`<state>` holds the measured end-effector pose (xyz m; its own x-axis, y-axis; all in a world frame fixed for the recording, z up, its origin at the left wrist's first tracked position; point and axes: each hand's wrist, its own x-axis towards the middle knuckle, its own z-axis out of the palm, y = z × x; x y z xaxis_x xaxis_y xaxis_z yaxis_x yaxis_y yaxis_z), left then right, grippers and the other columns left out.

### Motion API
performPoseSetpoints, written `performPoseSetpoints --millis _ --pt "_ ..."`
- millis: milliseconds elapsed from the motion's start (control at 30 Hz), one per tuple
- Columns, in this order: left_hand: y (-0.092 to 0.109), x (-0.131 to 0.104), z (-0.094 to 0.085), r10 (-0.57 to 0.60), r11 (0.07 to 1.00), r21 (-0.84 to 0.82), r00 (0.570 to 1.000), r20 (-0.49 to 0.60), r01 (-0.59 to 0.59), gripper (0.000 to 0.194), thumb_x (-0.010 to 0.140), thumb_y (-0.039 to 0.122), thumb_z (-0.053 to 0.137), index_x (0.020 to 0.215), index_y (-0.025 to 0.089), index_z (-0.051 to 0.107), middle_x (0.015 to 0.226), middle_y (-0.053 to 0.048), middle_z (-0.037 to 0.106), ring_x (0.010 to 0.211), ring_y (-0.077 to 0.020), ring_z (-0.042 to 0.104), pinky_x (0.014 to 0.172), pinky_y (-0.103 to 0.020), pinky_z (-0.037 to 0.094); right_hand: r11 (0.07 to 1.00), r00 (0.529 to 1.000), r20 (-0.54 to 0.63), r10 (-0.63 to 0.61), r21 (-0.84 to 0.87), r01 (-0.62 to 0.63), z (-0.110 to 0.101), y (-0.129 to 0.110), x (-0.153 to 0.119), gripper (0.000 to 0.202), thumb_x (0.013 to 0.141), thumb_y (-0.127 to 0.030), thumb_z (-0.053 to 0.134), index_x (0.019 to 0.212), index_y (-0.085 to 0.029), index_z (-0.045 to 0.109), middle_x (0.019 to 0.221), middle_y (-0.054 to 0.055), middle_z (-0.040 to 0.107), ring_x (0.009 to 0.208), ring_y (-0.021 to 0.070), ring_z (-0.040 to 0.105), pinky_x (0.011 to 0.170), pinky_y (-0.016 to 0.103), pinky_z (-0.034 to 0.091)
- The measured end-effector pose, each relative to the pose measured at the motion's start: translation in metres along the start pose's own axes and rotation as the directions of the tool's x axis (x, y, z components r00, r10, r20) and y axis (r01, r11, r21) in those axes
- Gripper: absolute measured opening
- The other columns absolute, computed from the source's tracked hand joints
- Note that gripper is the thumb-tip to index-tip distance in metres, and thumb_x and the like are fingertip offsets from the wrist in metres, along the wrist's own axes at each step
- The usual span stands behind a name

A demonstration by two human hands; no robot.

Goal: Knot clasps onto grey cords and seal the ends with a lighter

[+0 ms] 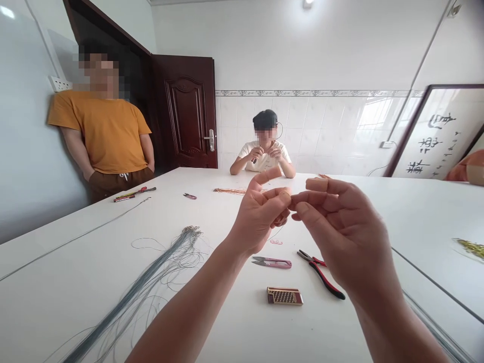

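I have both hands raised over the bench [234,330], fingertips meeting. My left hand [262,206] has thumb and forefinger pinched together; my right hand [340,224] is loosely curled, its fingertips against the left's. I cannot tell what either grips. A fine thread [279,234] shows just below the left hand. Pink snips [280,263] and a patterned lighter [285,296] lie below it, pliers [327,280] just below the right hand, and grey strands [151,271] left of the left hand.

The left grip [260,212] and right grip [350,227] meet above the white table [242,333] — pink snips [280,263], pliers [325,280] lying below.
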<state>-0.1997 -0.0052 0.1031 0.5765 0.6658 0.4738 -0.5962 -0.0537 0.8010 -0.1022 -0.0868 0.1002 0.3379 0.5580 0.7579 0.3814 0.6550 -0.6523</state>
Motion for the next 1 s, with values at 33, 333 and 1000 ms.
performPoseSetpoints --millis 33,333,1000 --pt "-0.001 0.0 -0.001 -0.002 1.0 0.021 1.0 0.001 0.002 0.036 0.077 0.016 0.064 0.105 0.031 0.048 0.058 0.009 0.047 0.045 -0.0038 0.035 0.047 -0.019 0.03 1.0 1.0 0.004 0.009 -0.014 -0.009 -0.001 0.001 0.001 0.022 0.08 -0.015 0.059 0.101 -0.021 0.055 0.081 0.002 0.066 0.072 0.0147 0.066 0.062 0.029 0.059" --pt "-0.016 0.0 0.0 -0.014 0.999 0.034 0.999 -0.04 0.015 0.036 0.074 0.023 0.07 0.103 0.029 0.051 0.063 0.007 0.054 0.047 -0.0041 0.042 0.048 -0.02 0.033 0.997 0.998 -0.032 0.055 -0.054 -0.056 -0.008 0.013 0.009 0.022 0.079 -0.016 0.059 0.094 -0.023 0.045 0.068 -0.003 0.059 0.055 0.0101 0.055 0.042 0.02 0.046" --pt "-0.021 -0.019 0.021 0.381 0.86 0.41 0.917 -0.123 -0.302 0.037 0.077 0.01 0.062 0.105 0.027 0.045 0.074 0.005 0.059 0.067 -0.0078 0.055 0.063 -0.023 0.044 0.978 0.989 -0.002 0.147 0.149 -0.145 -0.011 0.003 0.01 0.028 0.079 -0.015 0.063 0.101 -0.022 0.046 0.068 -0.004 0.059 0.052 0.0089 0.051 0.044 0.022 0.044"
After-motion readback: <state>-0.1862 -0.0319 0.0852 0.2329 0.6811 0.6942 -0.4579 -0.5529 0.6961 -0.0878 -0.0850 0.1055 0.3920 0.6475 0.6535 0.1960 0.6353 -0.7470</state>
